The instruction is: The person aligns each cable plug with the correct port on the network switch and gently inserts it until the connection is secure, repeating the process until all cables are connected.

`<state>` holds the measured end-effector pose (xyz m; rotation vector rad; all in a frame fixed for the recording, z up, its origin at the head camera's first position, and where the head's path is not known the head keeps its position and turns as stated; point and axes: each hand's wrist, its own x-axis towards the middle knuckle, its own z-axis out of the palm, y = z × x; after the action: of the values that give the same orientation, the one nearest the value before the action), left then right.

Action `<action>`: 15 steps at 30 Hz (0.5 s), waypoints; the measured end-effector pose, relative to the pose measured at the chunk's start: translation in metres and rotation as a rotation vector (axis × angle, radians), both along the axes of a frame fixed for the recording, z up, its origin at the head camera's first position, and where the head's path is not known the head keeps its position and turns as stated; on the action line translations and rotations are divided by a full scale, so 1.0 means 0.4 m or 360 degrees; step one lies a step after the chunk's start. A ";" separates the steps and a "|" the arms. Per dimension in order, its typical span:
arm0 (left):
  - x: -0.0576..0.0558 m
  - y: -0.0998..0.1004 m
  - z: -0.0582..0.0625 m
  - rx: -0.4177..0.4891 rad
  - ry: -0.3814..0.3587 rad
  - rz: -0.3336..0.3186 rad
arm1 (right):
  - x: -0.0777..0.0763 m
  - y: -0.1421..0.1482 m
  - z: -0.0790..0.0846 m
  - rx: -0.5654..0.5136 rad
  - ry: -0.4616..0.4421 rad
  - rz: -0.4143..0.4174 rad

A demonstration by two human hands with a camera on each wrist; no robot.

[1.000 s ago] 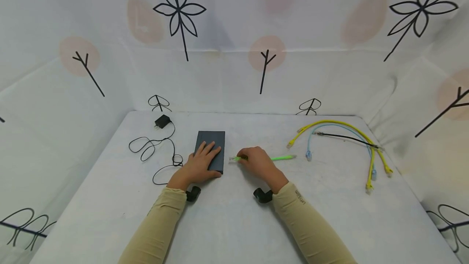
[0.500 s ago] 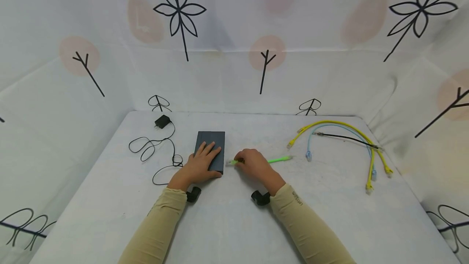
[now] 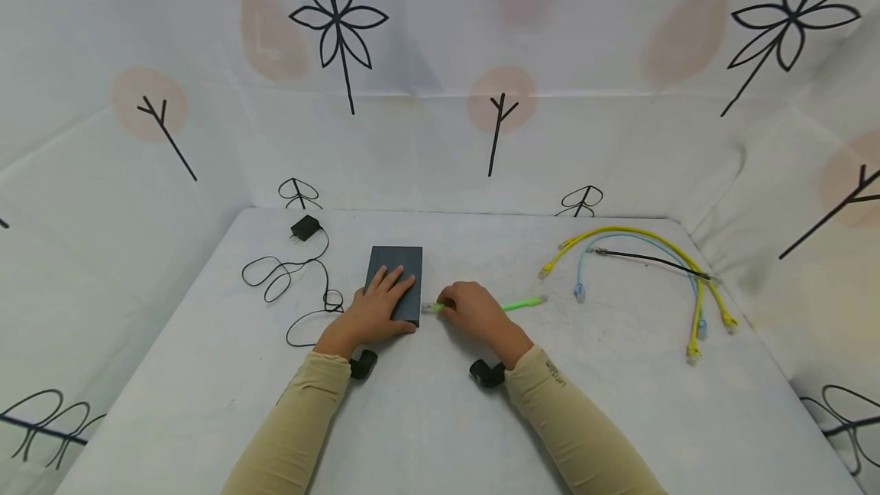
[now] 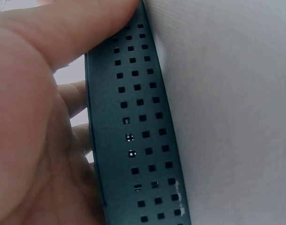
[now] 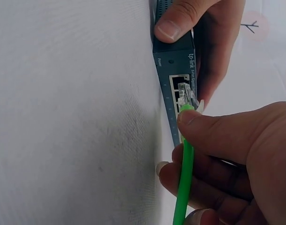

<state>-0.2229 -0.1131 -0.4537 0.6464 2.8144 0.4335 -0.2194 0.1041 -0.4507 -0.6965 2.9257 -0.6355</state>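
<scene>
A dark network switch (image 3: 406,258) lies on the white table, its port side facing right. My left hand (image 3: 374,312) holds it, fingers spread over the top and thumb against the near vented side (image 4: 133,112). The thumb and fingers of my right hand (image 3: 479,317) pinch a short green network cable (image 5: 182,187) just behind its clear plug (image 5: 185,93). In the right wrist view that plug overlaps the row of ports, right at their openings. The cable's other end (image 3: 532,302) points right, past the hand.
A black power adapter (image 3: 305,228) with a loosely looped cord (image 3: 282,266) lies to the left. Two yellow network cables (image 3: 639,231), a light blue one (image 3: 580,273) and a black one (image 3: 646,255) lie at the right. White printed fabric walls surround the table.
My right hand has moved slightly left and nearer to me, bringing the green cable's plug up to the switch's port side. The left hand and switch have stayed put.
</scene>
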 end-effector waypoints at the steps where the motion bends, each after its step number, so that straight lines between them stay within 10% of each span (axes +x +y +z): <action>1: 0.000 0.000 0.000 0.0000 0.0001 0.0000 | 0.001 0.000 0.000 0.0001 -0.0003 0.0004; 15: 0.002 0.000 0.003 -0.0007 0.0006 0.0000 | 0.004 -0.005 0.003 -0.0013 -0.0044 -0.0001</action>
<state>-0.2222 -0.1129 -0.4524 0.6474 2.8179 0.4267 -0.2177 0.1019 -0.4494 -0.6819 2.8996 -0.6521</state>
